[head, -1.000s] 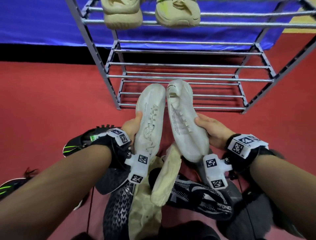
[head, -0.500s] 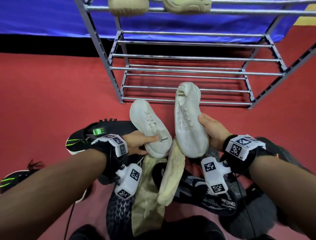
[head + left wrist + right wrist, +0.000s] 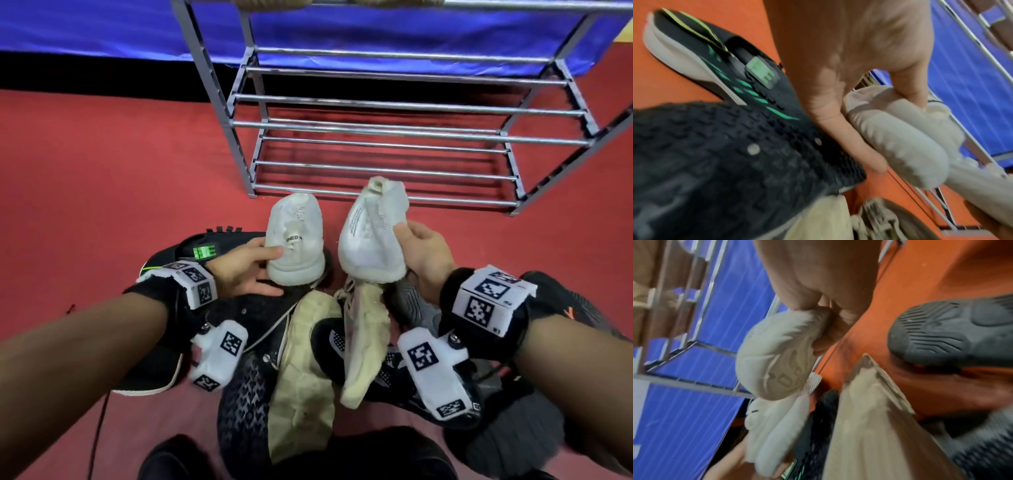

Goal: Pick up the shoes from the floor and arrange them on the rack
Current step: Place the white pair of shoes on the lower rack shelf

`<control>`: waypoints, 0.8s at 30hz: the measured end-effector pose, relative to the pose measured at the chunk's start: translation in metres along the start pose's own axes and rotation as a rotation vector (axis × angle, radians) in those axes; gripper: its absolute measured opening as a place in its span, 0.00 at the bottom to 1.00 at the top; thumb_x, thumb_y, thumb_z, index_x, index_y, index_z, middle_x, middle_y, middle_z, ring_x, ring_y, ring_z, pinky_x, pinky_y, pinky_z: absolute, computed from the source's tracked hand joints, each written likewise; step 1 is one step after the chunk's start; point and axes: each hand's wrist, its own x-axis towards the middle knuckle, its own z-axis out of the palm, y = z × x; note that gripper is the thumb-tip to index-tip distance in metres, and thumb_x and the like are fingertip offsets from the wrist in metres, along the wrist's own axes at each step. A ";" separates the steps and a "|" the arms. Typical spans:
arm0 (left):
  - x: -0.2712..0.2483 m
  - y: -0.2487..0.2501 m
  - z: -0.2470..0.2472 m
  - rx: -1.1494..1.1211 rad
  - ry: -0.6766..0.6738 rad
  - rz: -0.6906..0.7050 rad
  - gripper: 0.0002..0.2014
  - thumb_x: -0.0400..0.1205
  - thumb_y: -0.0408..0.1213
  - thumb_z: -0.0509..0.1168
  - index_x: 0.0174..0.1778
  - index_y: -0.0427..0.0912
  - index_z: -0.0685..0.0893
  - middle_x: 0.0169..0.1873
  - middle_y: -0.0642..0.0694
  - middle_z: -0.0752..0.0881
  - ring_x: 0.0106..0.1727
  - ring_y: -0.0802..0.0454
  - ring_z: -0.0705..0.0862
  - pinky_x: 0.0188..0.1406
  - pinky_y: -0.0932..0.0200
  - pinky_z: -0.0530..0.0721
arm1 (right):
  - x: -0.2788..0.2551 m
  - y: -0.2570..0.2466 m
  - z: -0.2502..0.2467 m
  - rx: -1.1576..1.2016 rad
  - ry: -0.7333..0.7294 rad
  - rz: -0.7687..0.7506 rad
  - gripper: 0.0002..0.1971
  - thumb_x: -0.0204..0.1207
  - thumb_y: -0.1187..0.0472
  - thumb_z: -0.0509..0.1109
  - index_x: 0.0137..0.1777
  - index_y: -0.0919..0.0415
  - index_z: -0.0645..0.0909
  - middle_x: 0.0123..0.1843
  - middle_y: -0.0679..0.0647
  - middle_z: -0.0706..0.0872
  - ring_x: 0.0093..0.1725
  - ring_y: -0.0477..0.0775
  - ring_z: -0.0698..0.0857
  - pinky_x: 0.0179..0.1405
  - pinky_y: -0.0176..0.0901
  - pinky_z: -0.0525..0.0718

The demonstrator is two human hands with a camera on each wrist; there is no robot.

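Observation:
Two white sneakers are held above a heap of shoes on the red floor. My left hand (image 3: 253, 267) grips the left white sneaker (image 3: 296, 245) near its heel, thumb on top, toe pointing at the rack; the same sneaker (image 3: 898, 138) shows in the left wrist view. My right hand (image 3: 416, 246) grips the right white sneaker (image 3: 371, 236) by its side and heel, and that sneaker (image 3: 777, 356) fills the right wrist view. The metal shoe rack (image 3: 394, 137) stands just beyond both shoes, its lower shelves bare.
Below my hands lie a black shoe with green marks (image 3: 202, 253), beige shoes (image 3: 305, 373), a black and white patterned shoe (image 3: 383, 370) and dark grey shoes (image 3: 555, 298). Beige shoes sit on an upper rack shelf (image 3: 376, 2). A blue mat (image 3: 102, 27) lies behind.
Both white sneakers have come down and back from the rack. The left one has turned from sole-side facing me to upright, and the two shoes have moved apart.

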 end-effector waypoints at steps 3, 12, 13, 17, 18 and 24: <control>-0.006 0.013 -0.022 0.004 0.018 0.027 0.19 0.69 0.47 0.62 0.55 0.48 0.80 0.43 0.49 0.87 0.39 0.53 0.88 0.26 0.56 0.86 | -0.001 -0.019 0.008 0.015 0.011 -0.104 0.15 0.81 0.56 0.62 0.64 0.57 0.80 0.61 0.58 0.87 0.58 0.60 0.86 0.61 0.58 0.84; 0.015 0.051 -0.040 -0.131 0.153 0.187 0.19 0.86 0.53 0.47 0.51 0.52 0.82 0.41 0.54 0.91 0.39 0.54 0.90 0.29 0.58 0.87 | 0.054 -0.041 0.032 0.112 0.085 0.006 0.23 0.72 0.46 0.66 0.65 0.55 0.75 0.63 0.58 0.85 0.60 0.61 0.85 0.62 0.62 0.84; 0.020 0.054 -0.037 -0.130 0.150 0.192 0.18 0.86 0.52 0.47 0.55 0.51 0.81 0.47 0.53 0.89 0.43 0.53 0.89 0.30 0.58 0.87 | 0.056 -0.043 0.033 0.116 0.091 0.003 0.25 0.72 0.46 0.66 0.67 0.55 0.75 0.63 0.58 0.85 0.60 0.60 0.85 0.61 0.62 0.84; 0.045 0.063 -0.025 -0.149 0.191 0.227 0.20 0.87 0.42 0.52 0.76 0.45 0.66 0.67 0.43 0.78 0.51 0.47 0.85 0.29 0.53 0.89 | 0.064 -0.047 0.037 0.172 0.044 0.016 0.20 0.81 0.51 0.63 0.71 0.55 0.75 0.63 0.55 0.85 0.56 0.58 0.86 0.55 0.61 0.87; 0.051 0.065 -0.024 -0.162 0.191 0.235 0.20 0.88 0.41 0.52 0.77 0.45 0.64 0.68 0.42 0.77 0.51 0.46 0.85 0.30 0.52 0.89 | 0.067 -0.047 0.039 0.193 0.016 0.021 0.19 0.83 0.52 0.60 0.72 0.55 0.74 0.64 0.56 0.85 0.56 0.58 0.86 0.55 0.61 0.87; 0.083 0.064 -0.021 -0.182 0.160 0.177 0.19 0.89 0.40 0.47 0.77 0.48 0.63 0.62 0.45 0.81 0.48 0.47 0.84 0.43 0.45 0.82 | 0.081 -0.030 0.043 0.271 -0.098 0.074 0.18 0.87 0.61 0.51 0.75 0.55 0.71 0.68 0.56 0.83 0.65 0.59 0.83 0.66 0.60 0.81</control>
